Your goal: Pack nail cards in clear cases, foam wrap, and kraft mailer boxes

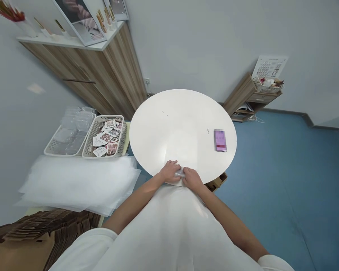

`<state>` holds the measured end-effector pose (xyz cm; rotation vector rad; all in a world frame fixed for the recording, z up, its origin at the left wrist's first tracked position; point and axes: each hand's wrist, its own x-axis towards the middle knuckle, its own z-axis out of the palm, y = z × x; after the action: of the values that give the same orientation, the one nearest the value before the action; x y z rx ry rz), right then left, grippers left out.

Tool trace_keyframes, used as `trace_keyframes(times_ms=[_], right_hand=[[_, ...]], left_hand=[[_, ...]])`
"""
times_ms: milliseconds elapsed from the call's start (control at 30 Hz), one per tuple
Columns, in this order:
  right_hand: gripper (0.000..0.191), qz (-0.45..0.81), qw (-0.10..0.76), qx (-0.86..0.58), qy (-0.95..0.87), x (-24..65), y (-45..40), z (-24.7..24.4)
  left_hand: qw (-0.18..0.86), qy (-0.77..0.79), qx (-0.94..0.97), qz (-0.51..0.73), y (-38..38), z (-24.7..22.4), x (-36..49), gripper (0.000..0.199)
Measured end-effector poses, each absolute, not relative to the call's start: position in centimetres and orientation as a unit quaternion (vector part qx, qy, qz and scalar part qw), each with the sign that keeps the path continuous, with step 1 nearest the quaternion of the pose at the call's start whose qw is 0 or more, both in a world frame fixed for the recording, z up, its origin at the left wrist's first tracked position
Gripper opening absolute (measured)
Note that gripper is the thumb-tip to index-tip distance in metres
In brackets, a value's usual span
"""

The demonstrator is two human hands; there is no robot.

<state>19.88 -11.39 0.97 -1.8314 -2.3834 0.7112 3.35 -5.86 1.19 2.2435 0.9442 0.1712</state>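
At the near edge of the round white table (183,113), my left hand (169,171) and my right hand (192,178) are close together. Between them is a small clear plastic piece (180,172), which looks like a packet or a small case; its exact kind cannot be made out. The fingers of both hands are closed on it, the left from its left side, the right from its right. Part of the piece is hidden by the fingers.
A blurred purple phone-like object (220,140) lies at the table's right. To the left stand a basket of printed cards (86,146) and a basket of clear plastic boxes (49,148). Nearer are translucent sheets (79,182) and flattened cardboard (25,248). A wooden cabinet (113,64) stands behind.
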Motion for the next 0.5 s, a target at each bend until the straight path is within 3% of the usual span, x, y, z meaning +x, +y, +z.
trace_keyframes(times_ms=[100, 233, 400, 500], right_hand=[[0.019, 0.241, 0.052, -0.603, -0.759, 20.1, -10.7, 1.4], [0.019, 0.256, 0.075, -0.598, -0.755, 20.6, -10.0, 1.6], [0.016, 0.312, 0.11, -0.61, -0.72, 21.4, -9.0, 1.9], [0.015, 0.377, 0.122, -0.61, -0.686, 22.1, -7.7, 2.1]], left_hand=[[0.325, 0.358, 0.871, 0.092, -5.1, 1.8, 3.3, 0.025], [0.3, 0.361, 0.878, 0.092, -4.3, 2.4, 2.8, 0.048], [0.372, 0.369, 0.851, 0.041, -3.8, 2.2, 2.1, 0.025], [0.413, 0.4, 0.816, 0.051, -3.4, 1.8, 2.0, 0.024]])
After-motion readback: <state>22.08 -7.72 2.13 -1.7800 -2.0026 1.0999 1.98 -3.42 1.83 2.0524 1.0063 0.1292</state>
